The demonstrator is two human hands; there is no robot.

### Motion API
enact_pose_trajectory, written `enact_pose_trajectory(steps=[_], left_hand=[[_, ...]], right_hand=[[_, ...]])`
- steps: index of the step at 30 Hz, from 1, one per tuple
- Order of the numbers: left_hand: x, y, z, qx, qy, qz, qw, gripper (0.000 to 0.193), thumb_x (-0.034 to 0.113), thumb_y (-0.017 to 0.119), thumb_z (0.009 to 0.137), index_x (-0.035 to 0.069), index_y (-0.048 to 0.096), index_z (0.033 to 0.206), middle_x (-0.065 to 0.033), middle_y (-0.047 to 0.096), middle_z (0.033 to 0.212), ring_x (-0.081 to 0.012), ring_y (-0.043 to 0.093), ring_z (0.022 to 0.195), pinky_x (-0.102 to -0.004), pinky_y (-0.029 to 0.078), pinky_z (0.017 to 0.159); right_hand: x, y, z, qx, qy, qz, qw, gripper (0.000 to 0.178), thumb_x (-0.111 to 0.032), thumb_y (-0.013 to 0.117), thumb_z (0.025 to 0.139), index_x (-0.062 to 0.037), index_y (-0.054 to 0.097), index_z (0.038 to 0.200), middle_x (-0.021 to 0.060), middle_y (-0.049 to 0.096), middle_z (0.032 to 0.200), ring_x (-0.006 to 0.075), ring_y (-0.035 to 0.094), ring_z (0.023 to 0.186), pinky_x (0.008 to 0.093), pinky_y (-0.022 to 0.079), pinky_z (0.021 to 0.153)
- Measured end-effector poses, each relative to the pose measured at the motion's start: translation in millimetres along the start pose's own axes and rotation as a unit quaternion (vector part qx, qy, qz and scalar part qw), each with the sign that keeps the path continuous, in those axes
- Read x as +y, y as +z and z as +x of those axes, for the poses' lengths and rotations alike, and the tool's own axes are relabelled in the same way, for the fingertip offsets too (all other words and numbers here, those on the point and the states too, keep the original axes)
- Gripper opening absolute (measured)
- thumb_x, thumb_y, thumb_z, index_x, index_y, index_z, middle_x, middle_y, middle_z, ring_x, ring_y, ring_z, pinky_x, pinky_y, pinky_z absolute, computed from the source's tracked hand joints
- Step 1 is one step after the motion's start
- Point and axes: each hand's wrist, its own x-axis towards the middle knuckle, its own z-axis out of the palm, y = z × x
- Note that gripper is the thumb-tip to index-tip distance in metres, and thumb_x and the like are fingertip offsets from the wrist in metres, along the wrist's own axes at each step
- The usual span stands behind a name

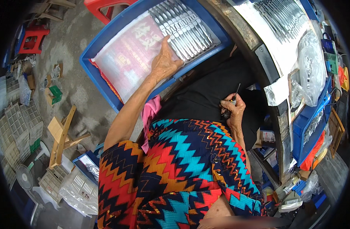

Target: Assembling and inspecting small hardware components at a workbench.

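A blue plastic tray (91, 76) sits ahead of me, tilted in the view. Inside it, slim silver metal pieces (188, 32) with oval openings lie side by side in a row, beside a reddish printed sheet under cloudy plastic (127, 57). My left hand (165, 63) rests over the tray's near side, its index finger and thumb spread apart at the end of the row; I see nothing held. Above my lap, my right hand (234, 108) is closed round a small screwdriver (238, 89), its thin dark shaft pointing up. Its handle is mostly hidden by the fingers.
At the right a worktable edge (264, 65) runs close to my knees. More metal pieces (283, 19) lie there on white paper, near a clear plastic bag (311, 68). Red stools (32, 40), a wooden stand (62, 137) and grey crates (20, 122) stand on the left.
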Motion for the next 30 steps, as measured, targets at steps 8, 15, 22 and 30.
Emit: enact_pose_trajectory(steps=[8, 15, 22, 30], left_hand=[[-5, 10, 11, 0.038, -0.028, 0.043, 0.998, 0.085, 0.02, 0.065, 0.072, -0.003, 0.008, 0.131, -0.0242, 0.06, 0.09, -0.0381, 0.061, 0.078, -0.0434, 0.047, 0.067], [3, 5, 11, 0.037, 0.011, 0.103, 0.994, 0.081, 0.019, 0.067, 0.071, -0.001, 0.013, 0.128, -0.0228, 0.058, 0.098, -0.0369, 0.06, 0.083, -0.0438, 0.046, 0.068], [-9, 12, 12, 0.074, 0.023, 0.073, 0.994, 0.073, 0.02, 0.065, 0.073, 0.001, 0.019, 0.126, -0.0238, 0.058, 0.098, -0.037, 0.06, 0.083, -0.0431, 0.047, 0.07], [-2, -25, 54, 0.164, -0.02, -0.024, 0.986, 0.053, 0.018, 0.058, 0.076, -0.006, 0.037, 0.117, -0.0254, 0.059, 0.088, -0.0343, 0.058, 0.083, -0.0411, 0.044, 0.078]], right_hand=[[0, -1, 1, -0.016, 0.001, 0.013, 1.0, 0.012, 0.001, 0.061, 0.068, -0.0032, 0.051, 0.072, 0.0047, 0.055, 0.058, 0.0081, 0.05, 0.046, 0.0191, 0.041, 0.042], [1, -1, 2, -0.028, -0.011, 0.041, 0.999, 0.01, 0.002, 0.061, 0.068, -0.0029, 0.053, 0.071, 0.0063, 0.056, 0.058, 0.0085, 0.05, 0.045, 0.0192, 0.04, 0.042], [2, -3, 0, -0.027, -0.001, 0.041, 0.999, 0.012, 0.004, 0.062, 0.068, -0.003, 0.053, 0.073, 0.006, 0.056, 0.059, 0.0087, 0.052, 0.047, 0.0191, 0.041, 0.042], [6, -8, 1, -0.031, -0.001, 0.052, 0.998, 0.012, 0.002, 0.062, 0.069, -0.0029, 0.053, 0.073, 0.0067, 0.057, 0.06, 0.0085, 0.051, 0.046, 0.0188, 0.04, 0.043]])
